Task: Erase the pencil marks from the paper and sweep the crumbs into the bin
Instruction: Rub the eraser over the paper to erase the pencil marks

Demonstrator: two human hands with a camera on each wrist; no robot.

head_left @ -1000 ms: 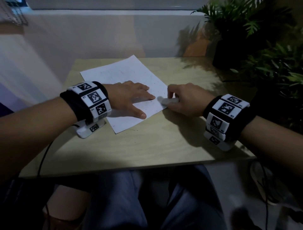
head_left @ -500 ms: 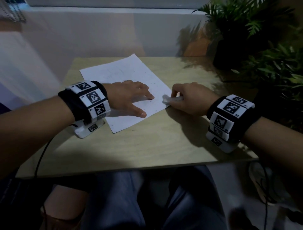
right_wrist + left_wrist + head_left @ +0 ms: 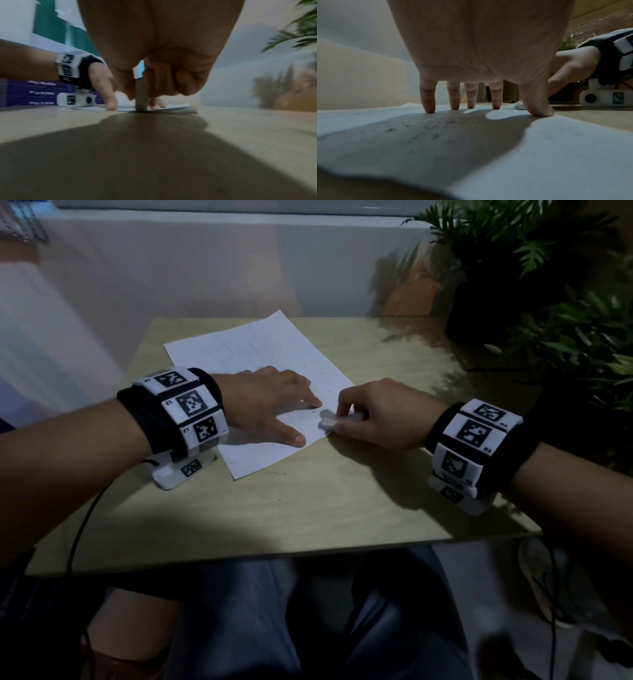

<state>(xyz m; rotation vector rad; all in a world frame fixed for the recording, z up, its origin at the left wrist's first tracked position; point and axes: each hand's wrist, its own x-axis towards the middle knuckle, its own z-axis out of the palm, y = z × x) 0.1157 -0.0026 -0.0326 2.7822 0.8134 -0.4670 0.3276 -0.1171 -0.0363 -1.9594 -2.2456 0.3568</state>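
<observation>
A white sheet of paper (image 3: 260, 354) lies slanted on the light wooden table (image 3: 325, 501), speckled with dark eraser crumbs (image 3: 412, 127). My left hand (image 3: 270, 402) rests flat on the paper's near part, its straight fingers (image 3: 428, 102) spread and pressing down. My right hand (image 3: 370, 416) pinches a white eraser (image 3: 329, 421) and holds its end on the paper's right edge, just right of the left forefinger. In the right wrist view the eraser (image 3: 141, 94) stands upright under the curled fingers. No bin shows in any view.
Potted green plants (image 3: 534, 268) crowd the table's far right corner and right side. A pale wall (image 3: 205, 268) rises behind the table. My legs in blue trousers (image 3: 274, 628) are under the near edge. A black cable (image 3: 82, 529) hangs from the left wrist.
My right hand has slid the eraser back and forth along the paper's right edge, ending slightly left on the sheet. The left hand has stayed pressed on the paper.
</observation>
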